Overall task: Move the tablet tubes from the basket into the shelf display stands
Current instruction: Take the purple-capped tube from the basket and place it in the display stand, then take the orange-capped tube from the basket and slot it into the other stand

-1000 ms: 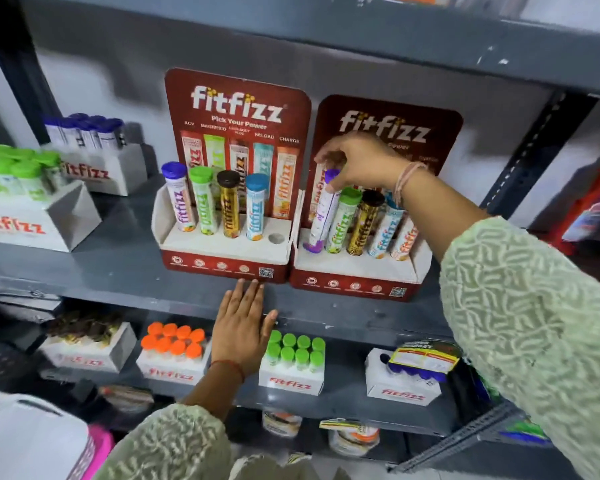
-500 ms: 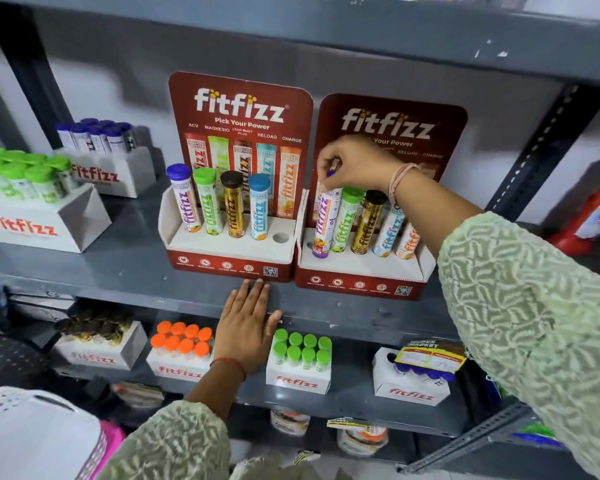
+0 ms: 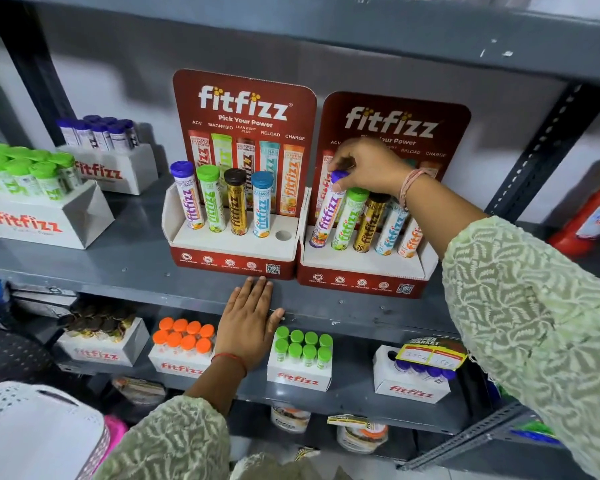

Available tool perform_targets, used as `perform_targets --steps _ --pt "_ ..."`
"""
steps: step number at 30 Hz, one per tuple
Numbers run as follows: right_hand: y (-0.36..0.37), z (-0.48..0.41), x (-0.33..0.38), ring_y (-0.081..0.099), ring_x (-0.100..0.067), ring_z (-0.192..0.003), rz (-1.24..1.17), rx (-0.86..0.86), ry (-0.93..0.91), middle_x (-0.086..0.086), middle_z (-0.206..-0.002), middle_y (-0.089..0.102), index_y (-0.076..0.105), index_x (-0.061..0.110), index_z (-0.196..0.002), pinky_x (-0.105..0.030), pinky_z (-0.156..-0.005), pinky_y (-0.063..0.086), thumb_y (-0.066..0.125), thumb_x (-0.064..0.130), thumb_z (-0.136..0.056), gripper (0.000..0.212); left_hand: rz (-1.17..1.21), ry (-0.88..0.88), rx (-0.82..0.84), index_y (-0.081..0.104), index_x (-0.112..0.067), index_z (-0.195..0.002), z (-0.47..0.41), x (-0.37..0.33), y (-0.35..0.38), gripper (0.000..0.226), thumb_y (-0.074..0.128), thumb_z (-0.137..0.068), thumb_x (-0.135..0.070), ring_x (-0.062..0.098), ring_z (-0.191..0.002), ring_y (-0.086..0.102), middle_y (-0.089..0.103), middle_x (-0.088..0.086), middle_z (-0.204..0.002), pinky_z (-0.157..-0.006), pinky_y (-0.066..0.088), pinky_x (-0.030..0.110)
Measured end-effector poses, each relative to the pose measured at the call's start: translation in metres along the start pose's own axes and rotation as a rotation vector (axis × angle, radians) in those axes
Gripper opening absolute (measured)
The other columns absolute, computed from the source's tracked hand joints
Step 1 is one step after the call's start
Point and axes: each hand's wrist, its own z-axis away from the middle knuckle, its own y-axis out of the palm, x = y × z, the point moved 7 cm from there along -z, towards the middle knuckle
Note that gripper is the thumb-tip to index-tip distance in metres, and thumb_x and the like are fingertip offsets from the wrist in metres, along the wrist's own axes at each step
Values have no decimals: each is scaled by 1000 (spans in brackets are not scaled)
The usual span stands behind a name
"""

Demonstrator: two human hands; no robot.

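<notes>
Seating: right hand (image 3: 368,166) is on the purple-capped tube (image 3: 327,211), fingers (image 3: 340,184) pinching its cap; the tube stands tilted in the leftmost hole of the right display stand (image 3: 368,271).
Other hand: left hand (image 3: 248,322) lies flat on the shelf (image 3: 84,268) edge, fingers together, holding nothing.
Handling: likely light and rigid, a slim plastic cylinder; the glossy printed wall looks slippery, so the cap is the sensible grip.
Risk: neighbours stand just beside it, a nudge may tip them.
Shapes: round caps, straight tubes, circular holes.
Materials: left display stand (image 3: 232,251) looks like printed card, red front, white tray, one empty hole (image 3: 283,235) at its right end.
Basket: white perforated basket (image 3: 32,431) sits bottom left, contents hidden.
</notes>
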Motion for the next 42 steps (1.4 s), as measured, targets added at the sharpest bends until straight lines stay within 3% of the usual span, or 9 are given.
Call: perform_targets --steps 4,9,11,15,26,29,37,40,42 --pt "16 4 3 56 -16 -92 -1 43 -4 -13 -110 64 65 4 -100 -24 -83 44 74 5 -70 31 4 0 -21 39 -1 -133 0 1 1 78 1 -93 -55 26 -131 26 42 16 -139 -110 6 34" --pt "29 6 13 50 -23 -120 20 59 -6 -11 -131 53 54 14 -121 -28 -99 38 72 12 -73 51 48 34 -53 37 3 -133 3 2 -8 75 3 -95 -53 27 -131 23 40 19 -139 -110 4 32" --pt "22 12 30 44 -22 -125 -22 -119 -80 -11 -135 49 54 15 -122 -28 -104 33 70 18 -75 50 79 -31 -113 33 3 -135 14 19 -18 69 8 -97 -49 29 -133 20 34 20 -142 -109 4 34" --pt "47 54 109 51 -17 -94 -191 -620 -414 -21 -93 66 67 2 -89 -26 -84 39 59 10 -81 14 80 -231 -249 31 6 -136 70 76 -39 66 16 -97 -45 35 -134 17 31 25 -142 -110 8 39" --pt "392 110 331 66 -34 -74 -210 426 -780 -20 -82 66 66 5 -84 -37 -68 47 47 20 -80 25 -62 -1050 -175 32 6 -135 367 214 -37 70 11 -96 -48 38 -131 24 35 27 -140 -105 15 46" --pt "460 121 382 62 -37 -94 -169 617 -818 -23 -105 62 64 4 -99 -44 -76 52 48 19 -86 25 -91 -1234 -137 33 7 -134 430 228 -27 71 10 -96 -49 38 -130 25 37 29 -138 -105 18 47" --pt "616 133 487 58 -41 -109 -536 1002 -58 -29 -121 58 51 -5 -112 -46 -96 46 63 36 -82 52 -184 -1295 -161 29 2 -137 466 235 -3 61 15 -98 -43 36 -132 25 32 22 -142 -106 20 51" --pt "648 138 508 61 -40 -104 -644 964 108 -27 -116 62 54 4 -93 -52 -91 51 70 41 -73 45 -217 -1277 -188 26 1 -138 467 234 -3 59 15 -98 -41 36 -132 23 31 19 -142 -105 22 53" --pt "657 140 515 60 -36 -107 -640 921 130 -25 -117 62 53 1 -105 -47 -92 51 71 36 -74 50 -235 -1272 -191 26 1 -138 468 235 -3 59 14 -98 -41 35 -132 23 32 19 -142 -105 22 53"
